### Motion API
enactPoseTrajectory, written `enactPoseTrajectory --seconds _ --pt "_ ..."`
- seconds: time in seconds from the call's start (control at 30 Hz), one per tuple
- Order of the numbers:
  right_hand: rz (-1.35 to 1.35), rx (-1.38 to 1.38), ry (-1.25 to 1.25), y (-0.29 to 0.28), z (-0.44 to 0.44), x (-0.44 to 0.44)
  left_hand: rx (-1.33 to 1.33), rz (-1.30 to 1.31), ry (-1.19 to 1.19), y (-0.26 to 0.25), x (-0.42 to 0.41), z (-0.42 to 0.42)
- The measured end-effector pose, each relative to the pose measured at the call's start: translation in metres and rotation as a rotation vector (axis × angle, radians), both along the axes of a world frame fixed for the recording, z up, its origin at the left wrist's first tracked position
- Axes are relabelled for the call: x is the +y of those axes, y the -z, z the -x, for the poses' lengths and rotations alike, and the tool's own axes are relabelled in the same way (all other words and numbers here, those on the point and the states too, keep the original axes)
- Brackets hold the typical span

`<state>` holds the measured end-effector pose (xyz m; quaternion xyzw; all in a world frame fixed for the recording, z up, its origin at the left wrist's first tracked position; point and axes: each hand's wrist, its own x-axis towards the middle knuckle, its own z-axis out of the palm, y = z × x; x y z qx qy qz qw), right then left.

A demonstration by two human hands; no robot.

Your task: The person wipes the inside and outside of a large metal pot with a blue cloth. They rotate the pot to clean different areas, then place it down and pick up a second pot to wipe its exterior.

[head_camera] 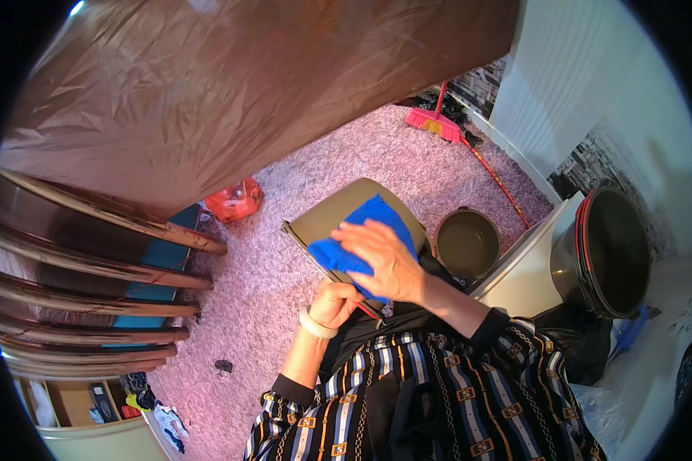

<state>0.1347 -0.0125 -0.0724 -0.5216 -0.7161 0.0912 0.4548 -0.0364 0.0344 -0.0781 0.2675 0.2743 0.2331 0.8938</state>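
Note:
An olive-brown plastic bucket (346,201) lies tilted on its side in front of my body, its rim towards the lower left. My right hand (383,262) presses a blue cloth (389,216) against the bucket's outer wall, fingers stretched over the cloth. The cloth's lower part reaches the rim. Below it, my left hand (335,304), with a pale bracelet at the wrist, is closed on the bucket's rim edge, beside a red strip, probably part of the handle.
Another bucket (468,243) stands on the pink carpet at the right; stacked buckets (605,253) rest on a white cabinet (530,276). A pink broom (435,124) and a red bag (234,200) are farther off. Metal rails (104,268) and an open drawer (72,403) are left.

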Motion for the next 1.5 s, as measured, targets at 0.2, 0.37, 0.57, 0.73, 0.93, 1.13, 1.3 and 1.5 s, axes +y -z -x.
enactPoseTrajectory --seconds 0.2,0.37,0.57,0.73,0.93,1.13,1.3,1.5 --pt "0.303 0.27 0.418 -0.002 -0.049 0.024 0.232 -0.396 0.42 0.02 -0.026 -0.002" --pt "-0.01 -0.026 0.493 0.003 -0.016 0.012 -0.061 0.111 0.078 0.002 -0.009 0.003" --pt "0.03 -0.007 -0.1 -0.008 0.007 0.001 -0.031 -0.033 -0.039 0.005 0.005 0.011" --pt "-0.122 0.064 0.337 -0.003 -0.023 0.037 0.484 -0.674 0.306 0.006 -0.012 -0.004" --pt "0.13 0.067 0.197 0.01 0.004 0.021 0.205 -0.333 0.084 0.005 -0.007 -0.001" --pt "0.003 0.142 -0.067 0.002 0.036 -0.001 0.18 -0.282 -0.083 0.011 0.013 0.017" --pt "-0.113 -0.101 -0.008 -0.029 0.017 0.018 0.058 -0.279 -0.095 -0.013 0.014 0.006" --pt "0.036 0.066 0.451 -0.032 -0.021 0.044 0.046 -0.35 0.009 0.003 -0.007 -0.005"
